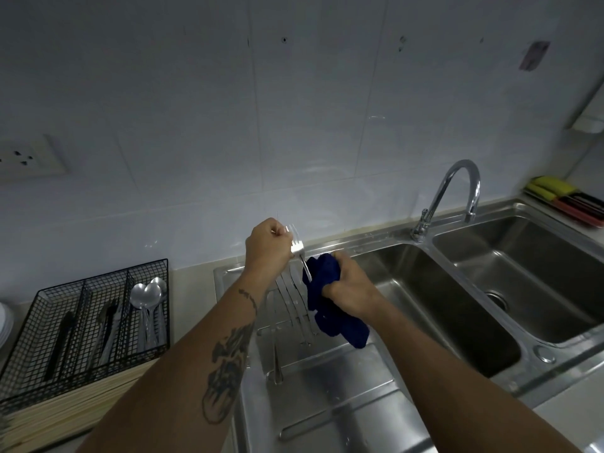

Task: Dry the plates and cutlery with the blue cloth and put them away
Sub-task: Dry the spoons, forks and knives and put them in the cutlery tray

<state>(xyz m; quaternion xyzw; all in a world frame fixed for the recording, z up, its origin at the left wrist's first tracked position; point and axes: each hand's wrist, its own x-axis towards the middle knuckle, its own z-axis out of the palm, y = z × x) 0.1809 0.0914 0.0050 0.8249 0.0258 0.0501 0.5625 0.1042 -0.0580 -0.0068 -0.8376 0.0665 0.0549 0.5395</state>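
My left hand (266,245) pinches the head of a silver fork (296,246), tines up, above the steel draining board (330,387). My right hand (351,284) grips the blue cloth (327,305), which is wrapped round the fork's handle and hangs down below the fist. Several more forks (295,305) lie side by side on the draining board under my hands. A black wire cutlery tray (42,322) stands at the left, with spoons (148,295) in its right compartment and darker cutlery in the others. White plates (5,325) show at the far left edge.
A double steel sink (490,289) with a curved tap (457,194) lies to the right. Coloured items (565,201) sit on the counter at the far right. A wall socket (29,156) is at the left. Pale chopsticks (65,410) lie in front of the tray.
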